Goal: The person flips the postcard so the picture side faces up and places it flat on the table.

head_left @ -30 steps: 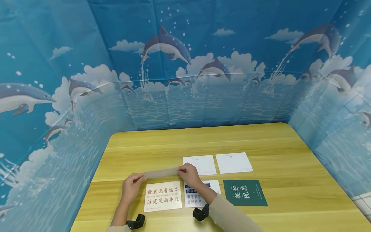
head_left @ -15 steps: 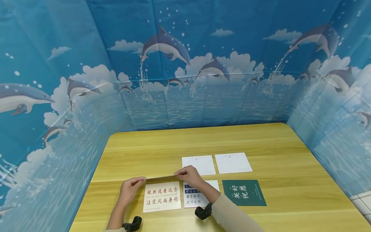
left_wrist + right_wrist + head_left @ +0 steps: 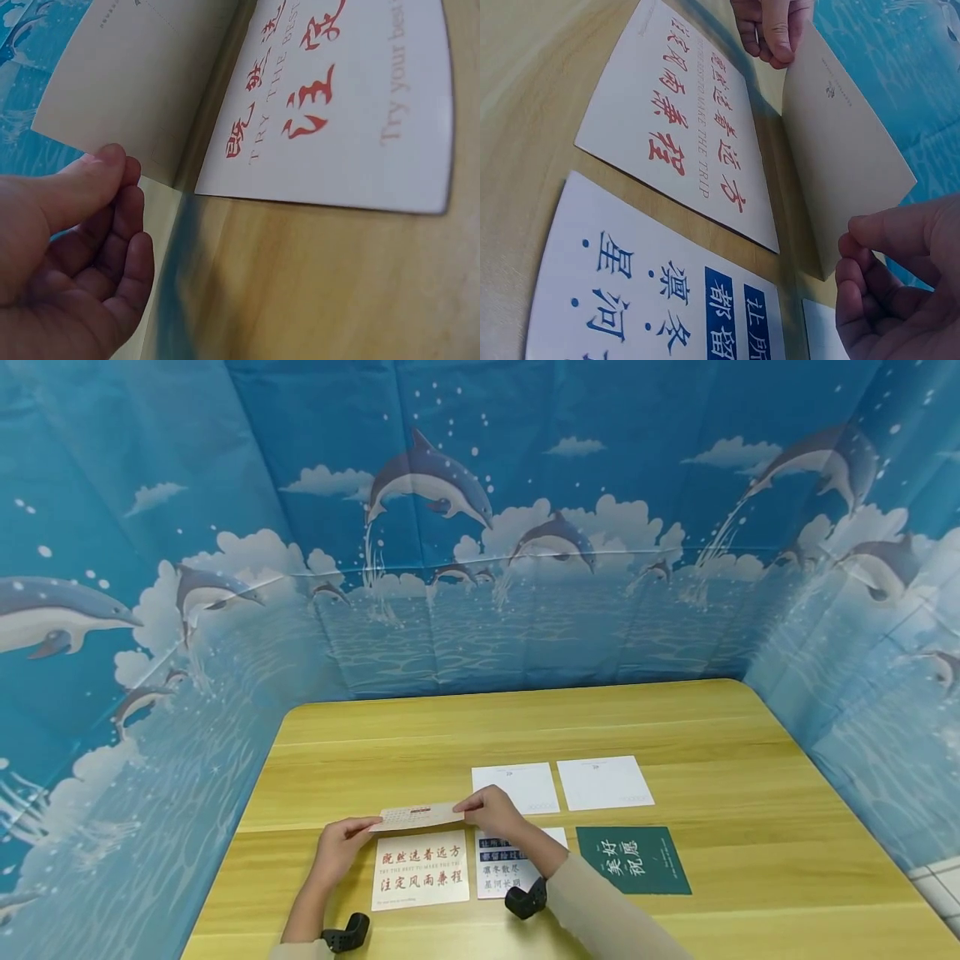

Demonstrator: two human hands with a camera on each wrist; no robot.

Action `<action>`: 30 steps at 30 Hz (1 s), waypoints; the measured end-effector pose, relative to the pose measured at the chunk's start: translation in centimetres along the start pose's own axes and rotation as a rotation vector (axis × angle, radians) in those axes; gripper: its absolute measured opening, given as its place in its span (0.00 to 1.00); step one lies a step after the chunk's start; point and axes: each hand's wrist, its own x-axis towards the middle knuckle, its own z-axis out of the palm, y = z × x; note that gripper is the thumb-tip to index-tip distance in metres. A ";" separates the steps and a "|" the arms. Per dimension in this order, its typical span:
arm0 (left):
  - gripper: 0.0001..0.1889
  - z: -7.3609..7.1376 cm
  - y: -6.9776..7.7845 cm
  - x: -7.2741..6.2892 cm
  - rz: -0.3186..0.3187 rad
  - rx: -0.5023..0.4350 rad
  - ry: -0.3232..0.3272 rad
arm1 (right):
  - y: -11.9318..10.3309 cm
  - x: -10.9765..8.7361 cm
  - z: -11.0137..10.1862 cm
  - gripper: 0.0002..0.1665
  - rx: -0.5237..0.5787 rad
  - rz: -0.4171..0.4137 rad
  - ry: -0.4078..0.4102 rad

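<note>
Both hands hold up one postcard (image 3: 420, 816) by its two ends, just behind the cream card with red lettering (image 3: 422, 870). My left hand (image 3: 339, 850) pinches the left end between thumb and fingers. At the right end, my right hand (image 3: 491, 814) pinches the card the same way. Its printed face, with small text and a red strip, tilts upward in the head view. The plain back (image 3: 844, 142) shows in the right wrist view. Under the right forearm lies a white card with blue lettering (image 3: 498, 881), partly hidden.
A green card with white lettering (image 3: 633, 860) lies to the right on the wooden table (image 3: 750, 777). Two white cards, one near the right hand (image 3: 525, 789) and another beside it (image 3: 606, 782), form a back row. A dolphin-print curtain (image 3: 480, 635) surrounds the table.
The held postcard has tilted: first its grey-beige side showed, then only its thin edge, and now its printed face. Both hands have come slightly lower in the head view.
</note>
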 end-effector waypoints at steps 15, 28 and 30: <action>0.10 0.3 -0.3 2.1 -0.009 0.070 -0.061 | 0.1 1.8 -0.8 0.11 -0.048 -0.003 -0.028; 0.10 0.4 0.2 3.8 -0.016 0.119 -0.072 | 0.3 2.9 -0.8 0.12 -0.096 0.009 0.028; 0.10 0.4 0.2 3.8 -0.022 0.116 -0.081 | 0.4 2.8 -0.7 0.13 -0.082 0.027 0.029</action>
